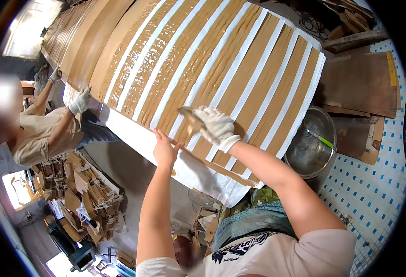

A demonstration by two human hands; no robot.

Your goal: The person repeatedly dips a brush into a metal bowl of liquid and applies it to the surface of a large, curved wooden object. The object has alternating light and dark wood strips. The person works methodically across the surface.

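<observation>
My right hand, in a white knit glove, is closed around a flat brown brush, partly hidden by the fingers and pressed down on the strips. Rows of brown cardboard strips lie side by side over a white sheet, with white bands showing between them. Toward the left the strips are wet and glossy; at the right they look dry and matt. My bare left hand rests at the near edge of the strips, fingers spread, holding nothing.
At the left a co-worker with gloved hands holds the edge of a long brown sheet. A metal basin with a green-handled tool stands at the right, near brown boards. Bundled cardboard pieces are piled lower left.
</observation>
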